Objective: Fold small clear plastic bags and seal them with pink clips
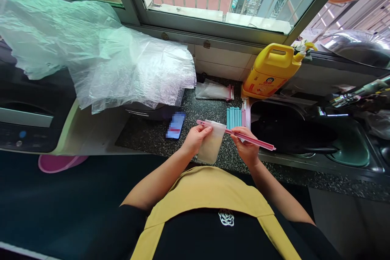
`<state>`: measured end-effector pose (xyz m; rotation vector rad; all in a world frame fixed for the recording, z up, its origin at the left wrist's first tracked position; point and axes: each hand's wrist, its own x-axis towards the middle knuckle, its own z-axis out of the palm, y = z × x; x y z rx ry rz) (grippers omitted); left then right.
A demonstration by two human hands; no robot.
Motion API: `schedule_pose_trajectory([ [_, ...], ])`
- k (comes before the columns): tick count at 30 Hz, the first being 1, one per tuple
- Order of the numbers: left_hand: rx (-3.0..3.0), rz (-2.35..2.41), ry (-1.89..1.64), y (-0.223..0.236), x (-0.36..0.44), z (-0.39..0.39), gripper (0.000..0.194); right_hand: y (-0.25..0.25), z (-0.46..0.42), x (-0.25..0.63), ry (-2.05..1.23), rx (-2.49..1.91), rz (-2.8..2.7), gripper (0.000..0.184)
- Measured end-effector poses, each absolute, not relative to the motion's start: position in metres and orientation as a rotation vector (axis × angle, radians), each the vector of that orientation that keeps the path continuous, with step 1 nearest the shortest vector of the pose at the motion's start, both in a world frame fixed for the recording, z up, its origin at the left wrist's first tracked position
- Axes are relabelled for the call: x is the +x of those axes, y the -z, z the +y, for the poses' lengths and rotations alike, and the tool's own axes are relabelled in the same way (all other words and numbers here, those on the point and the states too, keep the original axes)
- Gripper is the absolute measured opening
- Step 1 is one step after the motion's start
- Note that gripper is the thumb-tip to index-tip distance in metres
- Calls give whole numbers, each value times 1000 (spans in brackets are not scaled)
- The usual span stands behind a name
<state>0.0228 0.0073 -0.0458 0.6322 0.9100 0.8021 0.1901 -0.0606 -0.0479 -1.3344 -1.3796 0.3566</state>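
Note:
My left hand (196, 138) pinches the upper left corner of a small, pale, translucent plastic bag (211, 148), which hangs over the counter's front edge. Along the bag's top edge lies a thin pink rod, its end sticking out past my left thumb. On the right, my right hand (246, 148) grips a long pink bag sealing clip (258, 143), whose near end meets the bag's top right corner. Just beyond my right hand is a row of several teal sealing clips (234, 118), with pink ones beside them. Whether the clip's channel covers any of the bag edge is too small to tell.
A phone (176, 125) lies left of the bag on the speckled counter (140, 134). Farther back is another clear bag (211, 90) with pink clips. A yellow jug (269, 71) stands by the dark sink (350, 146). Plastic sheeting (131, 61) drapes over the left side.

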Motion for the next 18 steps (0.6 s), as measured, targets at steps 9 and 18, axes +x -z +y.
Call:
schedule_pose_trajectory([
  [9, 446, 905, -823, 38, 24, 9, 41, 48, -59, 196, -318, -1314, -1528, 8],
  [18, 461, 917, -812, 40, 25, 7, 36, 24, -62, 211, -255, -1313, -1823, 25],
])
